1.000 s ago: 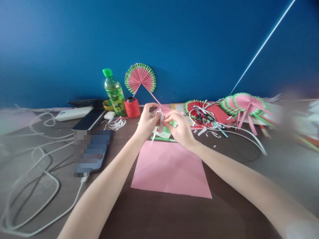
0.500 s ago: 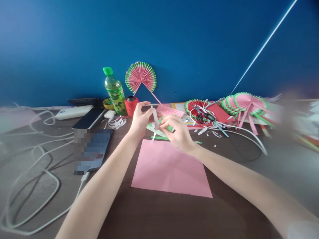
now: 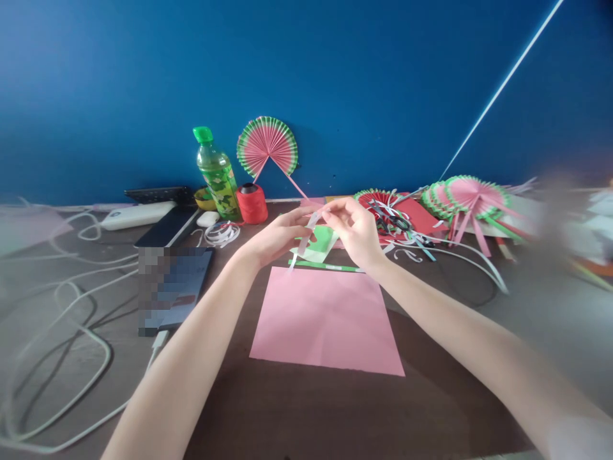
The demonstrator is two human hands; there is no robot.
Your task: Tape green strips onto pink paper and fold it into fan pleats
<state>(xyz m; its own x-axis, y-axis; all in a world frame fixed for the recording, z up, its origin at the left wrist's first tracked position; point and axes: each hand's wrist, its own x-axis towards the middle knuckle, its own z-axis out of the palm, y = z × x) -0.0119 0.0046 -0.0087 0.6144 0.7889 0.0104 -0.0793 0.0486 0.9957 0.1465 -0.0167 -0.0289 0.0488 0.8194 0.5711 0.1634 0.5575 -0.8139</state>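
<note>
My left hand [image 3: 276, 237] and my right hand [image 3: 354, 231] meet above the far edge of a pink paper sheet [image 3: 325, 319] on the dark table. Between their fingertips runs a thin white strip [image 3: 306, 235], pinched by both hands, with its lower end hanging toward the sheet. A folded pink pleated paper [image 3: 313, 203] shows just behind the fingers; which hand holds it I cannot tell. Green paper scraps [image 3: 322, 244] lie under the hands.
A green bottle [image 3: 215, 176], a red thread spool [image 3: 251, 203] and an open paper fan [image 3: 267, 148] stand at the blue wall. Finished fans [image 3: 467, 198] and scissors [image 3: 395, 222] lie to the right. A phone [image 3: 172, 291] and white cables [image 3: 57, 319] lie on the left.
Both hands have risen slightly and shifted right, the right hand lifting higher. The white strip is now stretched between the fingertips, and my view has drifted a little.
</note>
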